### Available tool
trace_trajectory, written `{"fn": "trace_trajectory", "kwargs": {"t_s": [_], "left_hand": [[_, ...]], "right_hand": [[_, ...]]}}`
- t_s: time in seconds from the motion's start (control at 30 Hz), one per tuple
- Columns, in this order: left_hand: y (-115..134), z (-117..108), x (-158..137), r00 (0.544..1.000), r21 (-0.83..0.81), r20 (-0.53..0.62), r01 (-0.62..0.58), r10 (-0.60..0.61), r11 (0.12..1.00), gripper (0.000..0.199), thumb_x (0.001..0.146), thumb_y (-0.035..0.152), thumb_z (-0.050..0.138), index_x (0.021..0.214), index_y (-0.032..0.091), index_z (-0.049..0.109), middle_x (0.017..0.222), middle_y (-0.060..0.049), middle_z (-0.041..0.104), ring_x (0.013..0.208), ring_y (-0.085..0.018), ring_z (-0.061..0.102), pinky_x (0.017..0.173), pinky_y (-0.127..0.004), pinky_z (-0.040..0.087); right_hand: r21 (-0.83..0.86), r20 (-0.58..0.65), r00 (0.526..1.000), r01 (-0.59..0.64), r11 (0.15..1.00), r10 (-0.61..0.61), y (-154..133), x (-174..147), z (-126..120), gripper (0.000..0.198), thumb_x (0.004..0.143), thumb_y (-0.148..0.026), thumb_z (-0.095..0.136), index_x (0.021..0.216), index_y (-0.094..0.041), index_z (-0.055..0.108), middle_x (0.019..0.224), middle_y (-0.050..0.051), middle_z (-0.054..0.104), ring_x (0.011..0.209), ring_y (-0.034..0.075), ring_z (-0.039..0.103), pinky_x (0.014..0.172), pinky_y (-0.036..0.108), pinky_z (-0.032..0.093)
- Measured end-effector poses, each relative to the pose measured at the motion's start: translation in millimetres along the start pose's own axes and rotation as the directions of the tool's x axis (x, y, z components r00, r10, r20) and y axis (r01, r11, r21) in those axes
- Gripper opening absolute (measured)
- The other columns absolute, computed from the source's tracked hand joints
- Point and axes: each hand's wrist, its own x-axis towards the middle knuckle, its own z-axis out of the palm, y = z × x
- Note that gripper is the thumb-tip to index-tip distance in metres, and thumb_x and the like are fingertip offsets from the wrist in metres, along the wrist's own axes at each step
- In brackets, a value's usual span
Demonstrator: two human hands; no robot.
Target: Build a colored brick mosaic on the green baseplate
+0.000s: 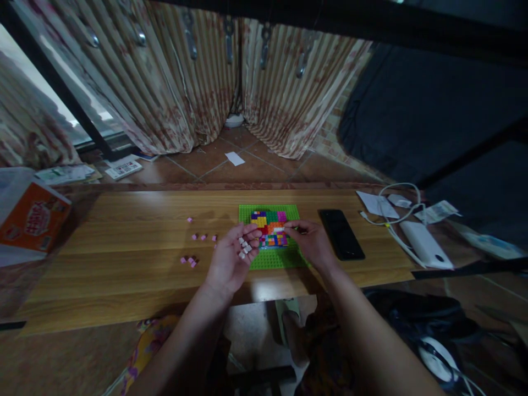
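A green baseplate point(272, 259) lies on the wooden table, with a patch of many-coloured toy bricks point(272, 224) built up in its middle. My left hand point(231, 256) is turned palm up at the plate's left edge, cupping several small white toy bricks point(244, 246). Over the right side of the coloured patch, my right hand point(311, 242) has thumb and forefinger pinched together. Whatever lies between those fingertips is too small to make out; white shows right beside them. Several loose pink bricks point(194, 237) are scattered on the table to the left of my left hand.
A black phone point(341, 234) lies right of the baseplate. Beyond it are a white power bank point(427, 245), a looped white cable point(406, 185) and papers. An orange-and-white box point(35, 217) stands at the far left. Curtains point(198, 82) hang behind the table point(124, 242).
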Motion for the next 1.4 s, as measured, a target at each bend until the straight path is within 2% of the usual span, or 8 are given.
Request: {"fn": "trace_trajectory", "kwargs": {"t_s": [0.3,0.5,0.63,0.73,0.8,0.9,1.2,1.4], "left_hand": [[-1,-1,0,1.000,-0.011,0.025,-0.001,0.001,1.000,0.024,0.089,0.025,0.051,0.081,0.009,0.067,0.073,-0.007,0.067,0.056,-0.009,0.059,0.052,-0.018,0.048],[-7,0,2,0.995,0.007,0.093,0.041,-0.042,0.999,0.033,0.090,0.036,0.049,0.087,0.008,0.067,0.088,-0.014,0.070,0.076,-0.016,0.066,0.070,-0.025,0.053],[-12,0,4,0.991,-0.033,0.128,0.053,-0.049,0.998,0.040,0.089,0.044,0.049,0.091,0.008,0.067,0.099,-0.017,0.070,0.091,-0.022,0.067,0.083,-0.032,0.053],[-14,0,4,0.988,-0.071,0.146,0.056,-0.045,0.996,0.043,0.088,0.046,0.050,0.091,0.008,0.067,0.102,-0.019,0.069,0.097,-0.024,0.066,0.089,-0.034,0.051],[-14,0,5,0.986,-0.090,0.161,0.054,-0.039,0.994,0.044,0.089,0.047,0.049,0.091,0.008,0.067,0.099,-0.018,0.069,0.096,-0.023,0.065,0.088,-0.034,0.051],[-14,0,5,0.980,-0.114,0.195,0.060,-0.037,0.992,0.045,0.091,0.047,0.045,0.091,0.008,0.067,0.095,-0.016,0.069,0.088,-0.020,0.066,0.076,-0.028,0.051],[-15,0,5,0.973,-0.117,0.225,0.075,-0.047,0.990,0.045,0.091,0.046,0.045,0.094,0.008,0.067,0.094,-0.016,0.069,0.085,-0.020,0.066,0.075,-0.029,0.052],[-10,0,4,0.993,-0.123,0.114,0.003,0.012,0.992,0.040,0.088,0.043,0.050,0.087,0.008,0.068,0.096,-0.017,0.069,0.095,-0.022,0.066,0.090,-0.032,0.051]], "right_hand": [[0.379,0.086,0.948,-0.317,0.869,0.308,-10,0,5,0.033,0.048,-0.036,0.085,0.069,-0.017,0.067,0.065,-0.002,0.064,0.054,0.009,0.051,0.051,0.022,0.037],[0.412,0.089,0.933,-0.354,0.839,0.350,-9,0,9,0.034,0.046,-0.036,0.084,0.067,-0.018,0.064,0.064,-0.003,0.062,0.055,0.010,0.052,0.051,0.023,0.039],[0.276,-0.012,0.965,-0.249,0.928,0.262,-11,-2,9,0.028,0.053,-0.036,0.080,0.068,-0.018,0.065,0.063,-0.002,0.061,0.054,0.010,0.050,0.052,0.025,0.038],[0.066,-0.085,0.996,0.013,0.998,-0.008,-23,-13,9,0.018,0.068,-0.035,0.073,0.073,-0.018,0.068,0.069,0.000,0.064,0.061,0.013,0.053,0.060,0.028,0.042],[0.003,0.021,0.979,0.204,0.979,-0.204,-33,-24,10,0.013,0.079,-0.032,0.066,0.079,-0.020,0.070,0.079,0.002,0.067,0.071,0.015,0.059,0.068,0.029,0.045],[-0.034,0.271,0.913,0.325,0.945,-0.305,-46,-38,12,0.012,0.085,-0.027,0.061,0.091,-0.024,0.071,0.094,0.002,0.069,0.089,0.017,0.062,0.081,0.031,0.047],[-0.074,0.320,0.900,0.334,0.940,-0.295,-48,-41,16,0.012,0.087,-0.023,0.060,0.088,-0.024,0.072,0.097,0.003,0.067,0.093,0.017,0.062,0.083,0.032,0.047],[0.060,0.026,0.995,0.099,0.993,-0.101,-33,-22,-5,0.017,0.080,-0.034,0.065,0.081,-0.018,0.070,0.074,0.002,0.069,0.066,0.015,0.060,0.064,0.027,0.046]]}}
